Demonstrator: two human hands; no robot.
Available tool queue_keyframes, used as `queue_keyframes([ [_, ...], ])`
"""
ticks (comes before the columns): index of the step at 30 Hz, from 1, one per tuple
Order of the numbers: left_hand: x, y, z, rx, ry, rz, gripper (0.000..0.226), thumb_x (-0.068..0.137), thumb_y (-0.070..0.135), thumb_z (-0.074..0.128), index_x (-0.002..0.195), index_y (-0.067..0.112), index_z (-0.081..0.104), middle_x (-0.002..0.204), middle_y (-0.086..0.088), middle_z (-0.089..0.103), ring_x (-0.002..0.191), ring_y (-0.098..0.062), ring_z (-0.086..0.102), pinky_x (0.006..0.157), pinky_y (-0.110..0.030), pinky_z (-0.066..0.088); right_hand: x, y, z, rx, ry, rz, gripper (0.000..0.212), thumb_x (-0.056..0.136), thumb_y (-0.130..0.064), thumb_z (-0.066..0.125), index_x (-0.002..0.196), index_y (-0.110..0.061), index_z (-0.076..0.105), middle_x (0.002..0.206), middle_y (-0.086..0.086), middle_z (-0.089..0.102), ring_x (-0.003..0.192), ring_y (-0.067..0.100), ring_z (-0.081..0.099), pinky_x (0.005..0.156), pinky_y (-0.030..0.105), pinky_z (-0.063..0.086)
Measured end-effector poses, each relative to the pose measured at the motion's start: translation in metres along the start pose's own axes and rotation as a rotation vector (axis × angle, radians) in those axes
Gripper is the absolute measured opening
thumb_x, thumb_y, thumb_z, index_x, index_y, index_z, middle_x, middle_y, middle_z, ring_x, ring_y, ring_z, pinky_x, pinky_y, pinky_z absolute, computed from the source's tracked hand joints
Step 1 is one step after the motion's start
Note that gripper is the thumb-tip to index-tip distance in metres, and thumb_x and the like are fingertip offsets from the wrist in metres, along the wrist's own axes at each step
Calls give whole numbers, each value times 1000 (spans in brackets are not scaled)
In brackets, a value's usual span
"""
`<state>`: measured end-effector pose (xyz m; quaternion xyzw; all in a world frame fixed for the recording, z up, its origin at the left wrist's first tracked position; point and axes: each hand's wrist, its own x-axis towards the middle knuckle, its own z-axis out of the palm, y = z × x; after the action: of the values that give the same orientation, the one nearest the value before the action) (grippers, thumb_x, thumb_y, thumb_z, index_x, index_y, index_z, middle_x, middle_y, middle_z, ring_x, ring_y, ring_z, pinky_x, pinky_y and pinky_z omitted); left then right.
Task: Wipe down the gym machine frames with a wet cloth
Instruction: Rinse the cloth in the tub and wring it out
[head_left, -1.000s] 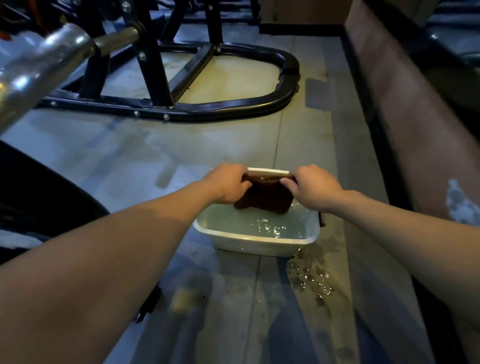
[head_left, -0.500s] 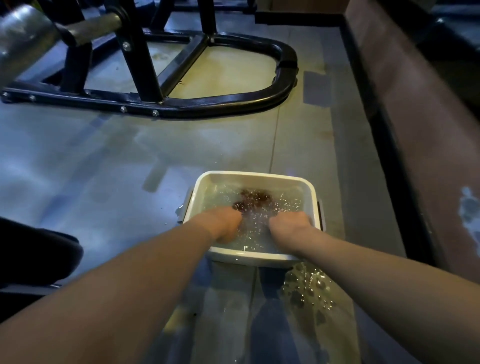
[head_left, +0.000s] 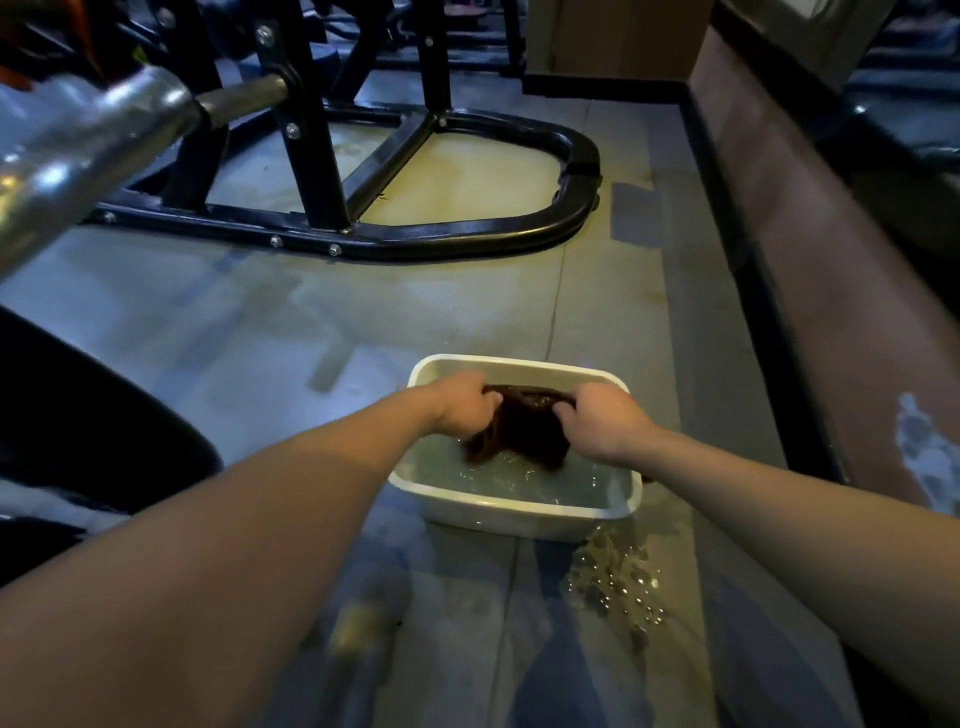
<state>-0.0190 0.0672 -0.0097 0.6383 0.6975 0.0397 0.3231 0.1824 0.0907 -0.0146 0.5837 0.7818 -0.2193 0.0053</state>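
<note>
A dark brown cloth hangs wet over a white plastic basin of water on the floor. My left hand grips the cloth's upper left corner. My right hand grips its upper right corner. The cloth's lower edge touches or dips into the water. The black gym machine frame stands on the floor beyond the basin, with black uprights rising from it.
A chrome bar juts in at the upper left. A dark padded part sits at the left. Spilled water drops lie right of the basin's near side. A brown wall with black skirting runs along the right.
Half a second ago both hands pushed the cloth under the water. Now they have lifted it up out of the basin, stretched between them.
</note>
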Motion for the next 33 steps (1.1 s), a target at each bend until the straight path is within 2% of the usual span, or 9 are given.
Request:
queue_keyframes([
  [2,-6,0,-11,-140,55,-13,25,108,26,47,113,8,64,104,-15,69,97,-30,69,89,-42,59,-5,-2,-13,73,45,-24,30,105,-28,49,100,-10,72,96,10,69,92,31,62,72,33,45],
  [6,-20,9,-26,-387,69,-19,20,109,14,48,113,3,64,98,-18,65,91,-30,69,85,-44,63,-11,-4,-38,231,73,-13,41,105,-35,54,72,-13,64,70,5,60,75,28,60,59,32,40],
  [11,-30,18,-37,25,187,78,25,107,19,49,109,4,68,102,-14,68,98,-33,65,82,-37,53,-21,-7,-46,280,133,-84,54,106,-50,50,74,-10,68,64,2,57,62,18,56,53,29,39],
  [13,-31,17,-37,188,189,112,24,105,22,53,111,6,70,106,-14,69,102,-33,63,81,-34,48,-24,-4,-45,64,105,-152,50,106,-53,47,81,-15,69,69,1,61,66,20,61,56,31,43],
  [15,-31,14,-29,308,119,118,25,103,25,59,115,8,71,112,-13,70,107,-33,63,85,-33,47,-23,2,-38,-327,88,-228,42,105,-53,46,97,-20,70,86,2,68,84,25,65,76,36,47],
  [19,-23,4,3,419,-145,59,25,100,30,66,114,10,72,109,-9,69,104,-29,63,85,-31,46,-21,1,-9,-690,0,-347,27,105,-44,51,112,-25,69,107,2,71,110,25,59,101,43,27],
  [22,-14,-1,22,465,-228,40,16,95,31,72,94,15,68,89,-2,62,92,-27,59,79,-33,46,-16,-2,10,-787,-95,-338,24,103,-36,55,116,-21,69,117,6,70,117,27,55,102,43,28],
  [28,8,-3,49,496,-344,26,10,94,22,68,92,14,63,83,-3,56,99,-32,65,80,-35,48,7,4,41,-820,-249,-257,26,103,-18,50,122,-17,68,130,9,67,126,30,55,112,45,29],
  [33,17,-13,61,483,-376,-36,33,95,18,69,126,7,67,125,-13,67,114,-32,64,96,-39,52,9,0,56,-597,-404,-185,31,103,-10,49,129,-7,66,131,14,66,120,34,64,98,43,52],
])
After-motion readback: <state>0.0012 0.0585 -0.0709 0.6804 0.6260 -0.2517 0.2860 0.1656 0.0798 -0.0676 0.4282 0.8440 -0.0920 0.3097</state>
